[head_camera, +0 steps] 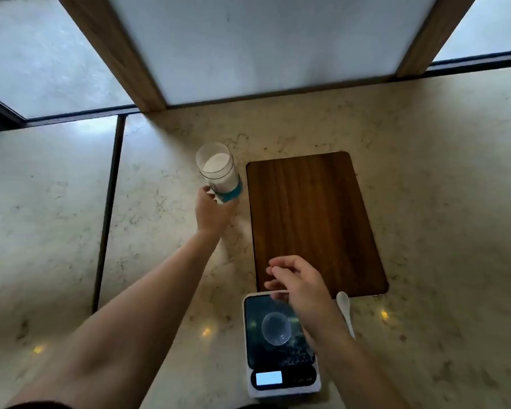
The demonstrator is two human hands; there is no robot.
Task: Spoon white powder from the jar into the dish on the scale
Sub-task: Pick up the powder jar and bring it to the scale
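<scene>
A clear jar (219, 172) with a blue band near its base holds white powder and has no lid on it. My left hand (213, 211) grips its lower part on the marble counter, left of the wooden board. A small clear dish (276, 328) sits on the dark platform of the white scale (281, 343) close to me. My right hand (298, 286) hovers above the scale's far edge, fingers loosely curled with nothing in them. A white spoon (345, 309) lies on the counter just right of the scale, partly hidden by my right forearm.
A dark wooden board (313, 219) lies flat behind the scale. The marble counter (440, 202) spreads to the right and left; a dark seam (109, 211) runs down its left part. Wood-framed frosted panels (263, 39) stand at the back.
</scene>
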